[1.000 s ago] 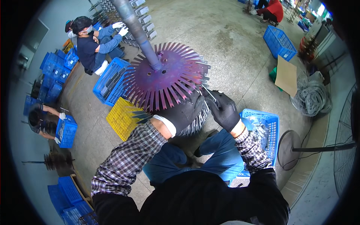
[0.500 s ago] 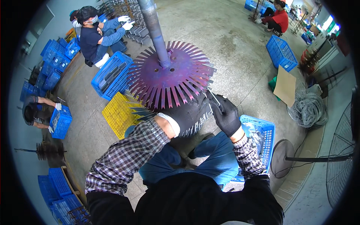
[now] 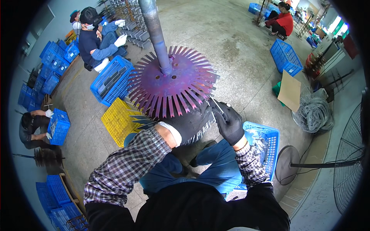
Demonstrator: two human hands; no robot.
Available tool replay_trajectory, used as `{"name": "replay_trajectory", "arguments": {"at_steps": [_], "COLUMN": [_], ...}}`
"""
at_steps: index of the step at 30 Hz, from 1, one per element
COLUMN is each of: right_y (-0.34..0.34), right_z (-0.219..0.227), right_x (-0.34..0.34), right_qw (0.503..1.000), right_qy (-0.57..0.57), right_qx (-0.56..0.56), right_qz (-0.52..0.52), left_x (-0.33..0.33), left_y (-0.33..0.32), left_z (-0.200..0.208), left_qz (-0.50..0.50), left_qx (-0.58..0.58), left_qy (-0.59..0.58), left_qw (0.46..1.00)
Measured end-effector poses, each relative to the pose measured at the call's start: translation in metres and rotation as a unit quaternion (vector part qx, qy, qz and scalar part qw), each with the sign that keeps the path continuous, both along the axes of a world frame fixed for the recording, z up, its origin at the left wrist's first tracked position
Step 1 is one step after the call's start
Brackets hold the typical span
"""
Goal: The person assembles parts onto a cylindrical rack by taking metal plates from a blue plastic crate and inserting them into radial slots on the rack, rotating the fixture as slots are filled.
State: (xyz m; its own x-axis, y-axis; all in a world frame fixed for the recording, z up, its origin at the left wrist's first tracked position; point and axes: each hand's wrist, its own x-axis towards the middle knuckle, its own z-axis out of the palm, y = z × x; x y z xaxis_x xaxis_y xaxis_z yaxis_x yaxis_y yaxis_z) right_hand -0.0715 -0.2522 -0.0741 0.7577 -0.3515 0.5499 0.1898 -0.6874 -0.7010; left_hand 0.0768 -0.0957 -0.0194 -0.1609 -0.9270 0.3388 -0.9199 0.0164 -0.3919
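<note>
A purple-tinted round metal disc (image 3: 181,79) with a slotted, comb-like rim surrounds an upright metal post (image 3: 154,32) in front of me. My left hand (image 3: 189,124), in a black glove, reaches under its near edge; its fingers are largely hidden there. Beside it on the right, my right hand (image 3: 230,124), also black-gloved, is closed on a thin metal strip (image 3: 218,105) that points up toward the rim. Small silvery pieces (image 3: 197,136) hang in a row below my left hand. Flat dark blades (image 3: 145,122) stick out below the disc on the left.
By my right knee stands a blue crate (image 3: 273,144) of metal pieces. A yellow crate (image 3: 115,125) and a blue crate (image 3: 106,96) stand left of the disc. Coiled wire (image 3: 314,111), cardboard (image 3: 289,90) and a fan (image 3: 348,158) are at right. Other people work at left and far right.
The whole view has shifted slightly. My hands stay at the disc's near edge, the right one still on the strip. A person at upper left has moved their gloved hands apart.
</note>
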Motion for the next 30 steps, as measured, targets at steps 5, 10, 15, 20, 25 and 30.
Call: {"name": "replay_trajectory", "arguments": {"at_steps": [5, 10, 15, 20, 25, 30], "right_y": [-0.004, -0.01, -0.015, -0.014, -0.053, -0.138], "right_z": [0.001, 0.004, 0.005, 0.002, -0.018, -0.065], "right_x": [-0.004, -0.002, -0.004, -0.005, -0.074, -0.219], "right_qw": [0.998, 0.989, 0.983, 0.985, 0.998, 0.893], "right_qy": [0.027, 0.107, 0.129, 0.119, 0.018, 0.129], "right_qx": [-0.054, -0.104, -0.127, -0.115, 0.061, 0.222], "right_qz": [-0.003, 0.01, 0.03, 0.039, -0.001, -0.369], "left_x": [-0.009, -0.011, -0.008, 0.001, -0.024, 0.012], "left_y": [0.006, 0.005, 0.006, 0.017, 0.004, 0.025], "left_z": [0.012, 0.013, 0.011, 0.003, 0.023, 0.014], "left_qz": [0.059, 0.154, 0.117, 0.114, 0.182, 0.06], "left_qx": [0.081, 0.054, -0.03, -0.005, 0.095, 0.064], "left_qy": [0.032, 0.234, 0.193, 0.313, 0.331, 0.261], "left_qw": [0.994, 0.958, 0.974, 0.943, 0.921, 0.961]}}
